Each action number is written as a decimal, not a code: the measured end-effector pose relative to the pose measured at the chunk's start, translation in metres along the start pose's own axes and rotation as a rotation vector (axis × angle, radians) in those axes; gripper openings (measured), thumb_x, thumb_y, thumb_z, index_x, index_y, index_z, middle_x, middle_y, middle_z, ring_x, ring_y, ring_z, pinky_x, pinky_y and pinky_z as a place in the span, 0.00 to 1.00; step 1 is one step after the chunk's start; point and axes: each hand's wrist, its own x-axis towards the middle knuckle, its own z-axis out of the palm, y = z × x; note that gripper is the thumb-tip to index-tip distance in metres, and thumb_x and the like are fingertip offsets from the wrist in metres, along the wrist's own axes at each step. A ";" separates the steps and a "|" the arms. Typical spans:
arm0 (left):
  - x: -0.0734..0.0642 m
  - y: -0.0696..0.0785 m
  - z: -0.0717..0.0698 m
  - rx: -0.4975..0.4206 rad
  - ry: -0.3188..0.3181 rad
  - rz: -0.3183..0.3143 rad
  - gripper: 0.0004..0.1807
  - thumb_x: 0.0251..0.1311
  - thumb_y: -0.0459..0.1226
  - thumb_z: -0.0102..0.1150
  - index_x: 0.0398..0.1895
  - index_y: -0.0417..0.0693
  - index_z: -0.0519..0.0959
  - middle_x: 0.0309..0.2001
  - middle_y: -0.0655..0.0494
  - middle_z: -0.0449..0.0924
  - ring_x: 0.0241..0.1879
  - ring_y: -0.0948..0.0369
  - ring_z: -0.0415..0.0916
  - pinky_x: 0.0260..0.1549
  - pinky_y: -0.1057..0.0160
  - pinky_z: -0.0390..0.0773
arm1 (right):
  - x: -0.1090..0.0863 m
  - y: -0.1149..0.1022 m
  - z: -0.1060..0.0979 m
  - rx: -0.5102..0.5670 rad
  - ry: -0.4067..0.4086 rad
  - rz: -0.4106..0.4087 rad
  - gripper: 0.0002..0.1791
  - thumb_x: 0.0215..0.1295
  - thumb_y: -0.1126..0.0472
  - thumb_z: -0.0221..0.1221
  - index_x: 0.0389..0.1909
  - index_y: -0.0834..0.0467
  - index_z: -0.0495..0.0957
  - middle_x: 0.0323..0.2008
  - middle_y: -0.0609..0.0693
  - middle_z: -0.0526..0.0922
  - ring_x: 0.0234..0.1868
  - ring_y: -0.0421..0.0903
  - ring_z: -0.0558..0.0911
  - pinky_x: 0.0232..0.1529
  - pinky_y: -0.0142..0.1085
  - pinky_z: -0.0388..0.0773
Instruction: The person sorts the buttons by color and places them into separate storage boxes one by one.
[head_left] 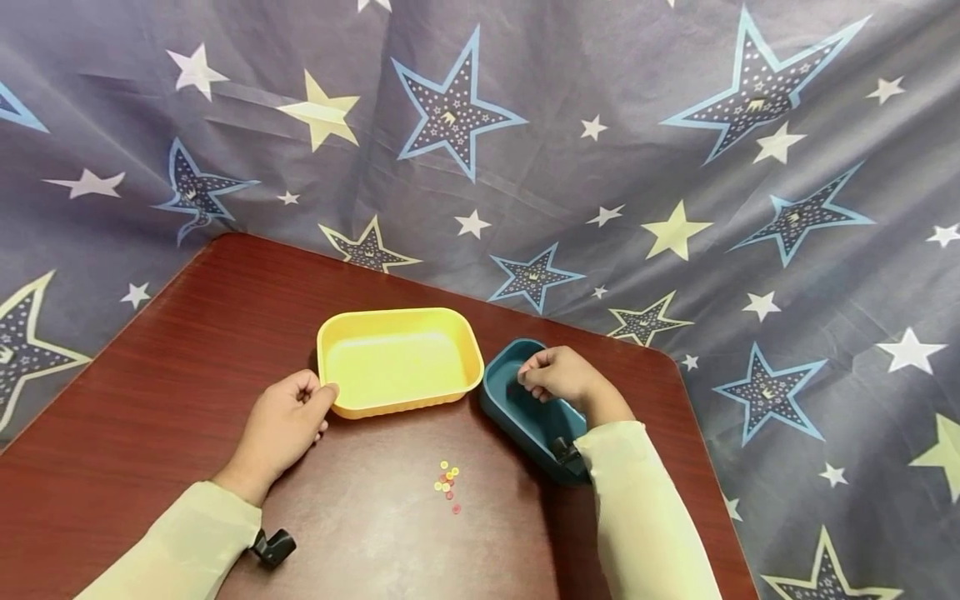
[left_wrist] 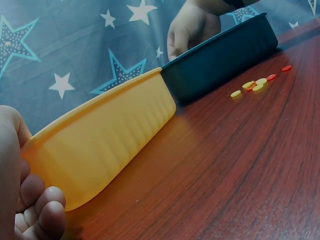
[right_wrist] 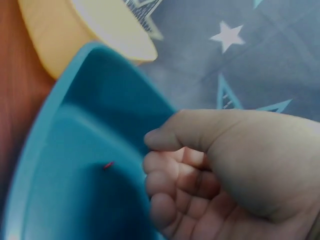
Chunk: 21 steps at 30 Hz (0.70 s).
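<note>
Several small red and yellow discs [head_left: 447, 479] lie loosely clustered nearest the person; the low left wrist view shows them flat, some overlapping. Just past them, the left hand [head_left: 281, 425] pinches the near left corner of a yellow tray [head_left: 401, 408], thumb at the rim; the left wrist view adds the other fingers, curled by its ribbed outer wall. The right hand [head_left: 558, 379] hangs over a teal tray [head_left: 517, 429], fingers curled in toward the thumb, nothing visible in their hold. Only the right wrist view shows a red disc [right_wrist: 108, 165] within that tray; whether it touches the bottom, I cannot tell.

The right sleeve [head_left: 648, 508] and a black device [head_left: 564, 451] at that wrist cover the teal tray's near end in the head view. The two trays stand side by side, ends close together.

Under everything is a reddish-brown wood-grain table [head_left: 337, 500], glossy in front. Beyond its far edges hangs grey cloth [head_left: 562, 67] printed with white, yellow and blue-edged stars.
</note>
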 end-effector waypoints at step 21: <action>0.002 -0.001 0.002 0.004 0.004 -0.007 0.22 0.74 0.55 0.57 0.28 0.51 0.71 0.21 0.52 0.82 0.18 0.55 0.80 0.16 0.59 0.75 | -0.068 -0.037 0.010 -0.081 -0.079 -0.179 0.03 0.66 0.63 0.66 0.37 0.58 0.87 0.29 0.51 0.87 0.28 0.49 0.86 0.34 0.42 0.88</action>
